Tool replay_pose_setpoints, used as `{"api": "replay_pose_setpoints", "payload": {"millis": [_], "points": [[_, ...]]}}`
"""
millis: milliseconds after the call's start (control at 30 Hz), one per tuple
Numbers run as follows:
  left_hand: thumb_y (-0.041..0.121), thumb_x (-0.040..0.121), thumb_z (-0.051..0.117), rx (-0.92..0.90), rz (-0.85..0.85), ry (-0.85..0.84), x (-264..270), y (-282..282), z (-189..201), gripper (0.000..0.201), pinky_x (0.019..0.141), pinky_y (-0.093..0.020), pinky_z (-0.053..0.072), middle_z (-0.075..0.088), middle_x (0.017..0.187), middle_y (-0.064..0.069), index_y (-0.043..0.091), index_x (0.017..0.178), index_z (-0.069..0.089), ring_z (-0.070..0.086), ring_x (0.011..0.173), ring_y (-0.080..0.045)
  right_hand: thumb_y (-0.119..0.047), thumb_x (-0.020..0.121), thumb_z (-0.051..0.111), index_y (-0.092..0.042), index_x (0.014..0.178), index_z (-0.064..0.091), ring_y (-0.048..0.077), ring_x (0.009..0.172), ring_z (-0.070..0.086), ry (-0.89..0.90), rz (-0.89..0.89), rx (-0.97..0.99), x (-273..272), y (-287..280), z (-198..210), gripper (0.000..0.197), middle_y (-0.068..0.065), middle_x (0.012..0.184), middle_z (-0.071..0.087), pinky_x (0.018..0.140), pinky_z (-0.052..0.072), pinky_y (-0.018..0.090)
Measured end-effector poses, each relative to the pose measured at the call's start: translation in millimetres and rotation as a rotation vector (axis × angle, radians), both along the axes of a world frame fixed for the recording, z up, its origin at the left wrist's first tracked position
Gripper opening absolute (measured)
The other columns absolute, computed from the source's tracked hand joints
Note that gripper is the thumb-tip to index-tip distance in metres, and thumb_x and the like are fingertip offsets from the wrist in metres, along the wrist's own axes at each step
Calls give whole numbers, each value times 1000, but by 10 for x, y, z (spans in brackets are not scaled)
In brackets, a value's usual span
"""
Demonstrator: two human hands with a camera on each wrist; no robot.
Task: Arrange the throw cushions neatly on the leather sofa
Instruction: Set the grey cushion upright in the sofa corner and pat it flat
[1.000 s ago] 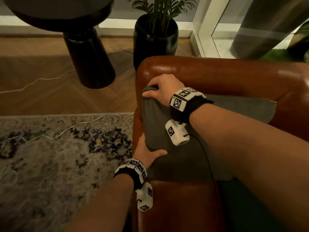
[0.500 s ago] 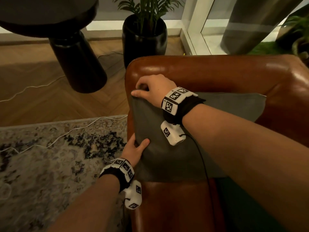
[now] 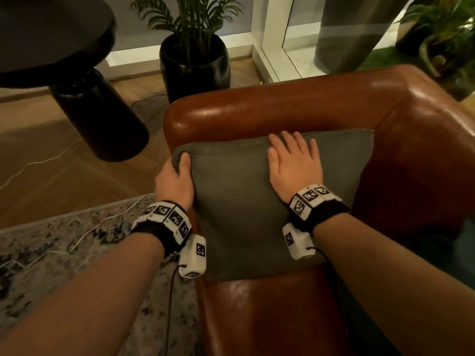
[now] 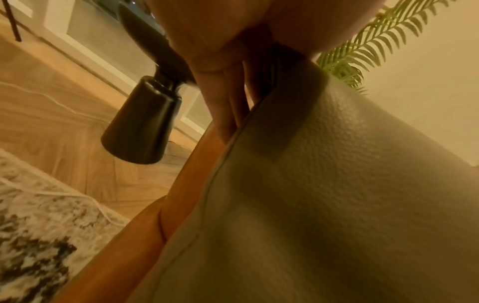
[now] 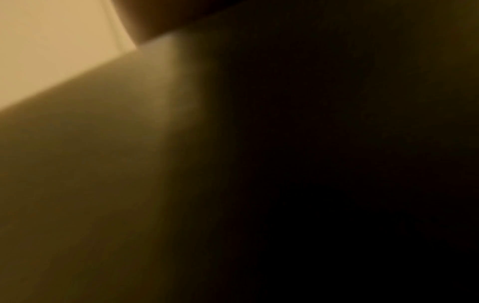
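A grey-green throw cushion stands in the corner of the brown leather sofa, leaning against its arm. My left hand grips the cushion's upper left edge, thumb on the front face and fingers tucked behind. In the left wrist view those fingers lie between the cushion and the leather. My right hand lies flat on the cushion's upper middle, fingers straight and spread. The right wrist view is dark, filled by the cushion's surface.
A black pedestal side table and a black plant pot stand on the wood floor left of the sofa. A white cable runs across the floor and the patterned rug. A grey curtain hangs behind.
My right hand left the cushion's top left corner, moved right and now lies flat on it. My left hand slid up the left edge to the upper corner.
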State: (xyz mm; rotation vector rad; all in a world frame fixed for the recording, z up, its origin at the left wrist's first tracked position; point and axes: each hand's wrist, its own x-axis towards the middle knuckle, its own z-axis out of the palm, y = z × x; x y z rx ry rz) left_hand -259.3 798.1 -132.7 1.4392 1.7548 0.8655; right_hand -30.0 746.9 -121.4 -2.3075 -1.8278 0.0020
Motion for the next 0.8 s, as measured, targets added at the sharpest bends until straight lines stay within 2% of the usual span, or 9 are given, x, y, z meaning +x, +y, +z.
{"api": "replay_pose_setpoints", "payload": {"millis": [133,200,267,300,367,500,600,700,800], "points": [[50,98,44,-23,58,-44,-41,-9,80,47,100,-36,40,55,130,-9,15,128,52,50,125,-31,-45,102,11,-27,152,30,25,149,18,33,-33,-34,70,-24,40,56,0,160,30,121,6,48],[47,96,48,169,18,203,48,-202,207,63,117,-41,25,34,151,-13,12,146,32,31,142,-32,-44,101,10,-26,152,30,24,150,17,68,-2,-33,95,-48,62,58,-1,159,30,122,6,46],[48,94,43,457,-358,538,306,-505,272,73,122,-45,4,16,162,-9,15,154,16,10,150,-30,-43,99,9,-25,152,32,24,149,18,89,32,-30,141,-65,57,60,-2,159,31,122,7,45],[52,95,38,547,-584,682,457,-623,221,75,122,-47,0,12,164,-6,16,156,13,5,151,-28,-43,99,8,-25,152,32,23,149,19,87,45,-26,167,-62,49,62,-3,159,32,122,8,45],[62,95,27,522,-817,898,635,-704,44,77,121,-51,1,8,165,-2,20,157,10,1,152,-27,-43,98,6,-25,153,31,21,149,19,46,62,-28,223,-80,31,62,-4,159,32,122,9,43],[65,94,24,424,-721,999,300,-373,-123,70,120,-53,8,9,165,1,34,156,13,7,151,-30,-41,100,7,-28,153,27,18,150,15,-20,10,-22,464,-123,2,58,-5,160,28,122,4,44],[57,95,23,407,-690,1016,-72,-200,-117,67,121,-45,10,16,164,-2,31,156,17,13,150,-28,-41,102,9,-30,154,25,20,151,9,-8,-75,-27,764,-203,-17,56,-3,162,22,122,2,45],[52,95,24,418,-676,1026,-59,-210,33,64,120,-47,12,30,159,-6,26,153,28,21,147,-34,-43,102,10,-28,155,24,22,152,7,-26,-199,-61,1110,-284,29,57,-3,163,20,122,1,48],[48,95,26,419,-565,992,154,-176,202,61,118,-51,10,42,151,-9,23,149,38,32,141,-37,-43,101,9,-28,155,24,21,151,11,-92,32,-49,1227,-316,113,58,-4,162,24,121,2,47]]}}
